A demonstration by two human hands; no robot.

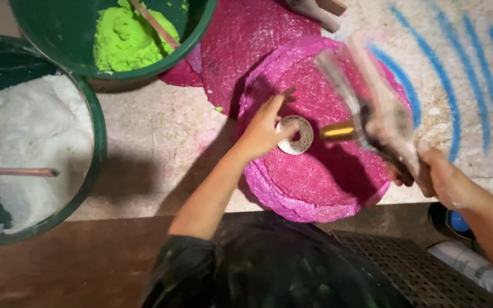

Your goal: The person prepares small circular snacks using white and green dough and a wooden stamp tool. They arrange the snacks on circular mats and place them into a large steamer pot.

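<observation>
The left hand (263,130) rested on a stack of pink discs (320,171) lying on the table (155,137). Its fingers were loosely curled, thumb and fingertips pinching the rim of a small round ring (295,135), pale on the outside and dark in the middle, which sat flat near the centre of the top disc.

The right hand (443,177) was at the right edge of the scene, fingers wrapped tight around the handle of a hammer (366,122). The hammer was badly blurred; its head looked to be a dark block with a yellowish end pointing toward the ring, just right of it and seemingly not touching, though the blur made that hard to judge.

More pink sheets (246,40) lay farther back, overlapping one another and tucked partly under the near stack. At far left stood a green tub (101,137) holding white powder (29,142) with a reddish stick (24,171) lying in it. Behind it, a second green tub (195,34) held bright green powder (126,40), with another stick (155,23) leaning across it. Blue curved lines (452,97) were drawn on the table's surface at far right.

Close to the camera, a dark sleeve (201,268) covered the left upper arm. A dark grid mat (417,268) lay at the lower right, beside a blue object (459,221) that was mostly hidden.
</observation>
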